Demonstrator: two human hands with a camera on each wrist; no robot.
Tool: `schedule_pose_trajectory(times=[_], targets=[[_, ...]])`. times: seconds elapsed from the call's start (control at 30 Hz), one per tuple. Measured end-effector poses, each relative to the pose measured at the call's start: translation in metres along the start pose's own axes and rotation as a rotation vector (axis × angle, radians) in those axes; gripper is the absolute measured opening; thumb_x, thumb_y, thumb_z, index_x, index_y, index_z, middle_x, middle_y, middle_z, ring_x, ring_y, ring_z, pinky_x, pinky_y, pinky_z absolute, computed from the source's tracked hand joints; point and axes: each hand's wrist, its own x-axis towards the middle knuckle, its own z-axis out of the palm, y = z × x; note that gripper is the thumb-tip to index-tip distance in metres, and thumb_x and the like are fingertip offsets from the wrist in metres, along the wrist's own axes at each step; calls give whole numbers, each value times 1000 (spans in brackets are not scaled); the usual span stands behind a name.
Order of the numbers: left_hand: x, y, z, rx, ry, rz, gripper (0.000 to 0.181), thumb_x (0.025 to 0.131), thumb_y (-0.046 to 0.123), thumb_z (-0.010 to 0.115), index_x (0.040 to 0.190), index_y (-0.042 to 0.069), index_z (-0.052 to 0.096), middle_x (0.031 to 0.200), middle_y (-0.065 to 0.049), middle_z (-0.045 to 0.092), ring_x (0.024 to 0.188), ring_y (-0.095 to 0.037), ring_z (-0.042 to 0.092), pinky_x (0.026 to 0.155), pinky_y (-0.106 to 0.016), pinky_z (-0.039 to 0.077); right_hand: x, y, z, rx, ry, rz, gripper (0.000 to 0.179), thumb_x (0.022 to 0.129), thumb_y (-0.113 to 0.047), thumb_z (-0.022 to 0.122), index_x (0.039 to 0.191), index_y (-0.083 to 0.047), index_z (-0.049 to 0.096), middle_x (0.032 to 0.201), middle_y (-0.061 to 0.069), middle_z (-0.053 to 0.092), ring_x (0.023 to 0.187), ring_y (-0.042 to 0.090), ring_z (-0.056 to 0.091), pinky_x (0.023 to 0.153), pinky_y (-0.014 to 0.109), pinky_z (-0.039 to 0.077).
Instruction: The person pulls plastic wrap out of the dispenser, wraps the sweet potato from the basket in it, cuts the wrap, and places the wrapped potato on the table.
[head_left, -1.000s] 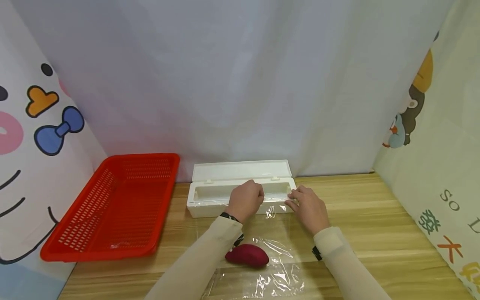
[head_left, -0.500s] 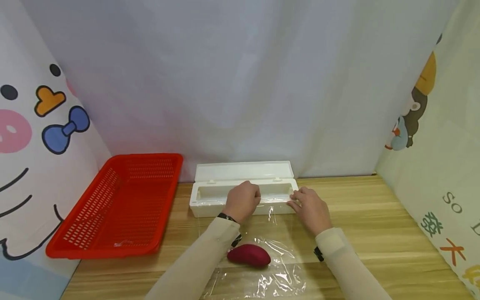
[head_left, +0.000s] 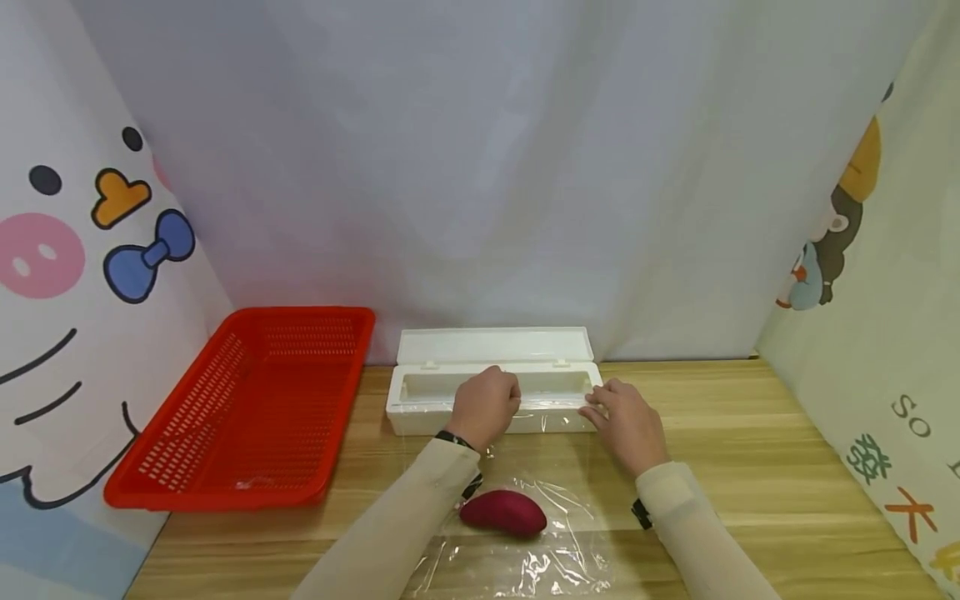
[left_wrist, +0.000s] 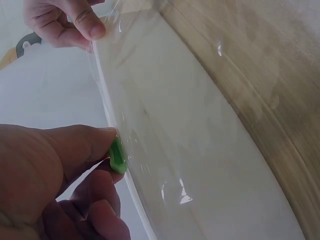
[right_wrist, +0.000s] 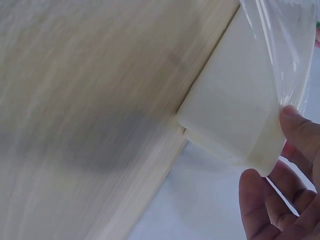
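A white plastic wrap box (head_left: 405,422) stands at the back of the table, its lid (head_left: 495,344) raised. My left hand (head_left: 483,408) pinches a small green slide cutter (left_wrist: 117,155) at the box's front top edge, seen in the left wrist view. At the box's right end my right hand (head_left: 626,425) holds the film against the edge, thumb on the front. Clear plastic wrap (head_left: 570,533) runs from the box over the front wall and along the table. On the film lies a dark red sweet potato (head_left: 504,512), near my left wrist.
A red perforated basket (head_left: 217,502) stands left of the box. Behind is a pale curtain (head_left: 487,167), with printed cartoon panels at both sides. Wooden tabletop (head_left: 750,467) extends right of my right arm.
My left hand has slid a little to the left along the box edge. The right hand stays at the box's right end. The head view has shifted slightly.
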Motion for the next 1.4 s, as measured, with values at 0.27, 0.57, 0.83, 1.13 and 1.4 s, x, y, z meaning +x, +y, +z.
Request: schedule_pose_trajectory(times=[0.27, 0.57, 0.83, 1.13, 1.4], targets=[[-3, -3, 0, -16, -1, -7, 26, 87, 5, 56, 64, 17, 55, 69, 4, 49, 61, -10, 38, 51, -24, 32, -2, -1, 1, 4, 18, -11, 21, 80, -29, 76, 93, -13, 74, 85, -3, 60, 71, 16, 53, 50, 29, 43], [-6, -10, 0, -13, 36, 3, 21, 85, 3, 56, 69, 16, 62, 71, 4, 53, 63, -9, 43, 53, -23, 36, 0, -1, 2, 13, 20, -25, 21, 82, -30, 74, 95, -13, 74, 88, -2, 61, 75, 17, 55, 53, 31, 45], [-12, -14, -7, -15, 58, 0, 22, 85, 2, 58, 67, 15, 59, 69, 3, 50, 62, -11, 40, 51, -24, 32, -1, -2, 2, 29, 9, -4, 23, 82, -32, 74, 96, -13, 74, 89, -1, 62, 74, 16, 55, 54, 30, 46], [-20, -31, -10, -25, 57, -49, 15, 86, 8, 61, 75, 15, 67, 75, 2, 56, 66, -12, 51, 54, -28, 43, -1, -4, 0, 50, -14, 15, 25, 82, -32, 74, 98, -13, 74, 96, 0, 64, 73, 17, 61, 57, 33, 49], [-30, -48, -15, -103, 89, -124, 15, 84, 7, 62, 73, 16, 65, 74, 3, 54, 66, -11, 49, 55, -30, 42, -1, -4, -1, 63, -31, 42, 25, 83, -31, 73, 98, -12, 74, 97, 1, 63, 73, 18, 62, 61, 36, 50]])
